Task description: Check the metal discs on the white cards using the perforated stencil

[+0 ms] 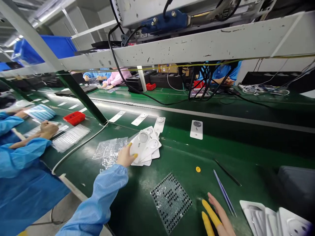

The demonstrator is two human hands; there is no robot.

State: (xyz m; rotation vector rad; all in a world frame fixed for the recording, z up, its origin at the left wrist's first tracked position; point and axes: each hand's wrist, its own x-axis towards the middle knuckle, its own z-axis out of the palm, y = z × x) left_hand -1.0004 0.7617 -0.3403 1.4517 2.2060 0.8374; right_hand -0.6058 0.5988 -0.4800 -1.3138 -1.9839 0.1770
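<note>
cards [154, 152] lie stacked against the left fingers [135, 155]

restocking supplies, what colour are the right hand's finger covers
Yellow: the finger covers on the right hand show clearly in the head view.

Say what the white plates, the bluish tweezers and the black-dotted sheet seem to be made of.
White plates: probably smooth plastic, given their even surface and rounded corners; coated card is possible.
Bluish tweezers: perhaps coated metal; the slim prongs look smooth and evenly coloured, but plastic is possible.
Black-dotted sheet: likely clear, glossy plastic; it glints and green shows through.
</note>
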